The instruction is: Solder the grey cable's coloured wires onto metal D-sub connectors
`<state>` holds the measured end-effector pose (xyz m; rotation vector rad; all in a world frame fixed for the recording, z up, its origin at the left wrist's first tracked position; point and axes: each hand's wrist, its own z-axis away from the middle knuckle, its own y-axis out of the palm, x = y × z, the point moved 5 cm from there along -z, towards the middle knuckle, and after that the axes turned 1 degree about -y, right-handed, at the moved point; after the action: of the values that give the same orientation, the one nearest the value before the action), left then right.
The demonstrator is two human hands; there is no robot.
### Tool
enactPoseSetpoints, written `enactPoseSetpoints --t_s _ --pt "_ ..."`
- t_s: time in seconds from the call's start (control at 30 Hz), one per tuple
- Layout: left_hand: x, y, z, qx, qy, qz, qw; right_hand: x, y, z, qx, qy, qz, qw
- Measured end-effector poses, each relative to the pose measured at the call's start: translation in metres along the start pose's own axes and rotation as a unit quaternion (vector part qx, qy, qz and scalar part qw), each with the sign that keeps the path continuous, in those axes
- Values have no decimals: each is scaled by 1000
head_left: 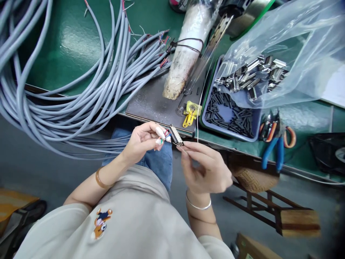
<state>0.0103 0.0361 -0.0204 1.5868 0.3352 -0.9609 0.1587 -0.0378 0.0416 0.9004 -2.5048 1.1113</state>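
Note:
My left hand [145, 140] is closed in a pinch on thin coloured wires [167, 134], with white coverings on its fingertips. A metal connector [176, 135] with a row of pins sits between my hands, against the wire ends. At the connector's lower end, my right hand [206, 165] pinches a thin wire [181, 148]; its fingers are slightly blurred. Both hands are over the table's front edge, above my lap. Whether the fingers also bear the connector's weight is hard to tell.
Grey cables [107, 90] cover the left side. A wrapped tool [185, 50] hangs over a dark board [151, 99] with yellow clips [191, 117]. Right are a blue tray [229, 133] of black tubes, bagged connectors [253, 73] and pliers [277, 144]. A wooden stool [299, 221] stands below.

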Motion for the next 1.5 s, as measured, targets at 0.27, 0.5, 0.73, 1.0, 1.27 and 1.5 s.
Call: enactPoseSetpoints --t_s 0.27,0.5,0.73,1.0,1.27,1.5 --pt "-3 3 -4 -49 -10 -121 991 -20 25 -8 -25 86 -105 990" --pt "-7 9 -12 -132 50 -193 971 -27 32 -10 -32 82 -109 990" --pt "-14 13 -23 -164 113 -262 944 -27 34 -22 -53 45 -73 995" --pt "-24 17 -31 -173 138 -293 930 -31 34 -33 -59 33 -72 995" --pt "-30 20 -32 -172 170 -320 916 -28 33 -42 -67 23 -57 996" --pt "-28 18 -31 -165 146 -314 923 -27 32 -39 -61 19 -56 996"
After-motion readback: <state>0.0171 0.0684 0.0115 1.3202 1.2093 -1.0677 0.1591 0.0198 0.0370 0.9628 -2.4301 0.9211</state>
